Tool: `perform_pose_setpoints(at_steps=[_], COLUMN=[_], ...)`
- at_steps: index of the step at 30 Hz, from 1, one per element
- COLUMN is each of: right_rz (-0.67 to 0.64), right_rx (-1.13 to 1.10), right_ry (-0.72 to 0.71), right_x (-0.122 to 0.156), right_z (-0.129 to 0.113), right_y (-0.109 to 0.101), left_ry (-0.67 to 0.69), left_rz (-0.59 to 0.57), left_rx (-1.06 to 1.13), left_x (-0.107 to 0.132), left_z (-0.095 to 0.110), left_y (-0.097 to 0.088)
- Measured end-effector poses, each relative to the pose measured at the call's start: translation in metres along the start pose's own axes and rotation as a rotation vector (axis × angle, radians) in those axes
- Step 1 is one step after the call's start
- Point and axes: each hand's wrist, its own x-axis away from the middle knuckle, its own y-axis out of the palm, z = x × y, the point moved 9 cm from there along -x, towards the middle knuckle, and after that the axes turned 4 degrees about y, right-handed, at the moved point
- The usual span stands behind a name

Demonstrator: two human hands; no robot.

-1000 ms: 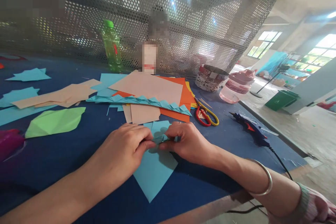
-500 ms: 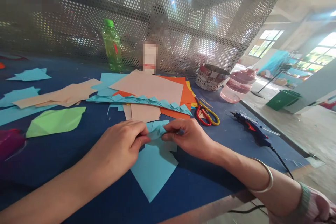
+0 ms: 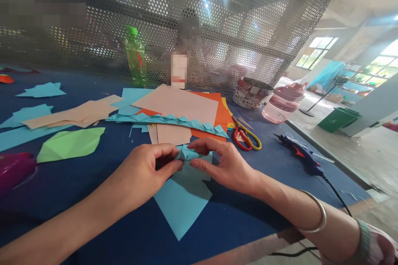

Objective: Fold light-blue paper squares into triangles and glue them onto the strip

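Note:
A small piece of folded light-blue paper [image 3: 187,154] is held up between my two hands. My left hand [image 3: 158,161] pinches its left side with thumb and fingers. My right hand [image 3: 217,161] curls round its right side, index finger at the top edge and thumb below. Beneath it, a blue paper sheet [image 3: 183,207] lies flat with one corner pointing at me. Just beyond my hands runs a strip of folded blue paper with a zigzag edge [image 3: 174,121], resting against a pile of pink paper [image 3: 180,101] and orange paper [image 3: 224,112].
Red-and-yellow scissors [image 3: 247,136], a glue gun [image 3: 300,153] with a cord, a pink water jug [image 3: 282,101] and a stained tub [image 3: 251,93] stand or lie rightward. A green bottle [image 3: 136,58] stands by the perforated screen [image 3: 217,29]. Leftward lies a green paper leaf [image 3: 71,144].
The folded paper has become more compact between my hands. My right fingers have spread wider round it, and my left grip has shifted slightly right. The view has moved a little.

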Motion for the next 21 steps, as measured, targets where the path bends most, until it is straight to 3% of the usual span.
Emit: perform_pose_setpoints(at_steps=[5, 12, 21], right_rz=[0.026, 0.050, 0.066], right_rx=[0.050, 0.030, 0.053], right_ry=[-0.020, -0.105, -0.186], right_x=[0.001, 0.003, 0.006], right_z=[-0.003, -0.007, -0.013], right_y=[-0.004, -0.002, -0.002], left_ry=[-0.039, 0.015, -0.087], left_rz=[-0.048, 0.007, -0.048], left_rx=[0.021, 0.049, 0.178], left_x=[0.000, 0.001, 0.000], left_z=[-0.002, 0.002, -0.005], left_y=[0.002, -0.001, 0.005])
